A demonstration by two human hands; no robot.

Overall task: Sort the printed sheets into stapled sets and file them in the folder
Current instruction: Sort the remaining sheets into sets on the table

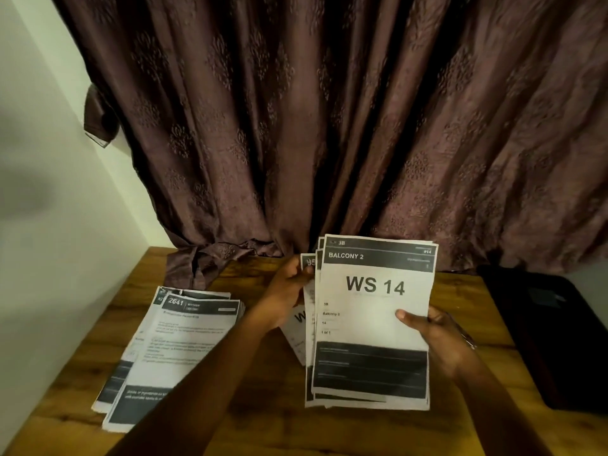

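I hold a sheaf of printed sheets point(373, 324) upright above the wooden table point(263, 406); the front sheet reads "BALCONY 2" and "WS 14". My right hand point(437, 337) grips the sheaf at its right edge, thumb on the front page. My left hand point(289, 291) pinches a sheet point(297, 327) at the left side of the sheaf, fanned out from the others. A second pile of printed sheets point(171, 350), its top page marked "2641", lies flat on the table to the left, partly under my left forearm.
A black folder-like case point(546, 330) lies at the table's right end. A brown patterned curtain point(329, 126) hangs behind the table and bunches on its back edge. A pale wall stands at the left.
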